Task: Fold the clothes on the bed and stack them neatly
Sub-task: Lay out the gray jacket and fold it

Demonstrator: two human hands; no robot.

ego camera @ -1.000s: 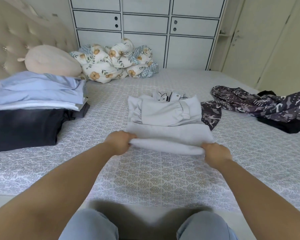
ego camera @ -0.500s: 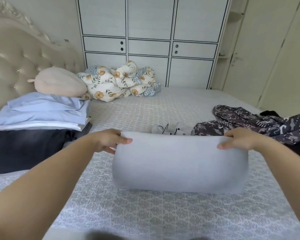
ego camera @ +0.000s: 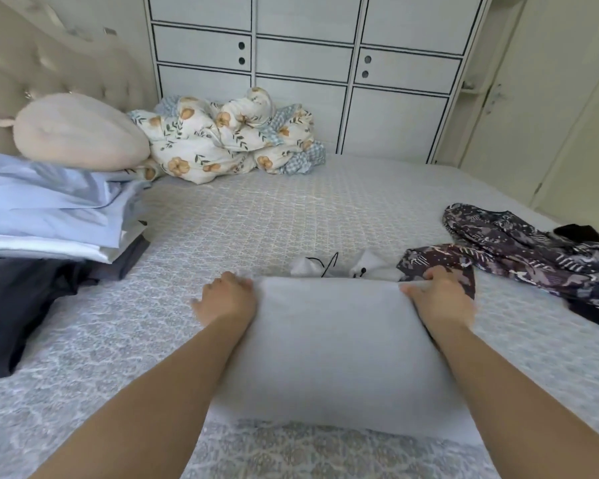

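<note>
Garment (ego camera: 332, 344), pale grey and folded, lies on the bed (ego camera: 256, 216), long axis left to right. Left hand (ego camera: 227, 300) and right hand (ego camera: 441, 299) each pinch a far corner; the stack (ego camera: 45, 216) sits nearer the left.

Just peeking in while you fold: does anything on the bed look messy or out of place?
Yes. A dark patterned garment sprawls crumpled at the right of the bed, unfolded, unlike the stack of folded clothes at the left. A floral quilt is bunched by the wardrobe.
</note>
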